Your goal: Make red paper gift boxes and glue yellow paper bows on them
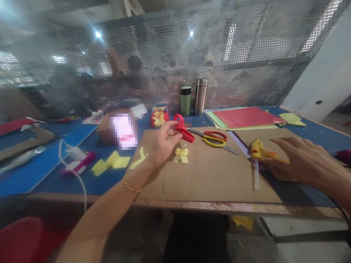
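My left hand (164, 142) pinches a small red paper piece with a looped strip (184, 129) above the cardboard sheet (214, 182). Just below it on the cardboard lies a yellow paper bow (181, 155). At the right, my right hand (293, 157) is closed over the handle of a yellow hot glue gun (257, 148), and a clear glue stick (256, 175) juts from its back toward me. Part of the handle is hidden by the fingers. Scissors (215, 138) with red and yellow handles lie between the hands, beside a metal blade (231, 149).
Behind stand a green cup (185, 101) and a steel flask (201, 98). Red paper sheets (249, 117) are stacked back right. Small red pieces with yellow bows (159, 118), a lit phone (123, 131), yellow papers (112, 162) and a purple power strip (82, 164) lie left.
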Demonstrator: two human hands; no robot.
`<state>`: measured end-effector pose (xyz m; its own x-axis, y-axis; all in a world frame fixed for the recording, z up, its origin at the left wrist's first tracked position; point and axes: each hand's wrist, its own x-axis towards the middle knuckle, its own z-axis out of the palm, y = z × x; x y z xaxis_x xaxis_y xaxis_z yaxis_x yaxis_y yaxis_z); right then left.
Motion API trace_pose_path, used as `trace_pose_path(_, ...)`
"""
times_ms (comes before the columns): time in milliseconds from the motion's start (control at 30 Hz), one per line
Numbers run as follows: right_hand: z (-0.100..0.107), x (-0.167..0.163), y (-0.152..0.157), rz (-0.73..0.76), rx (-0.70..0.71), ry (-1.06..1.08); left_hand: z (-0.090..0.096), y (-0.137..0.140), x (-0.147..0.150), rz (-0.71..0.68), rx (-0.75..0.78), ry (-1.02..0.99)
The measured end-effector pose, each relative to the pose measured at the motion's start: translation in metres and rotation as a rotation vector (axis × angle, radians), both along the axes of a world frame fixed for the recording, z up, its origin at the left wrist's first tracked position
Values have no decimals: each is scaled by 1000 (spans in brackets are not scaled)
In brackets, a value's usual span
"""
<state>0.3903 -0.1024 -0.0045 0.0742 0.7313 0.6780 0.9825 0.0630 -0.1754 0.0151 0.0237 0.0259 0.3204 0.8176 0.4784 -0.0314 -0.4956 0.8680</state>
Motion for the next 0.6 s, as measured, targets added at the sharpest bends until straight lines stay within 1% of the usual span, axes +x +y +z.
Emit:
trace_pose_path(33,11,-17,0,82,-34,-57,-1,0,0,8,3,1)
trace_pose_path(67,22,-37,1,171,22,-65,-1,0,1,14,1,0)
trace_pose_path(100,32,-59,3,262,25,-58,-1,-1,1,12,-5,-5)
trace_pose_path(133,41,-81,7,364,73,-49,-1,-2,1,2,-11,-12)
trace_pose_path(167,46,-103,13,455,64,-51,-1,-3,1,-12,-16,-20)
trace_pose_path(200,50,-123,20,528,89,-63,-1,-4,1,-27,-15,-27)
trace_pose_path(233,51,-141,28,548,69,-85,0,-5,1,-35,-6,-33)
trace_pose_path(267,50,-155,37,537,64,-119,0,-6,0,-36,5,-35)
trace_pose_path(367,38,-180,58,437,73,-189,1,-7,-1,-27,8,-32)
trace_pose_path(467,26,-186,69,386,136,-178,3,-8,0,-39,-29,-33)
trace_pose_path(600,18,-187,71,408,163,-148,3,-9,3,-70,-37,-79)
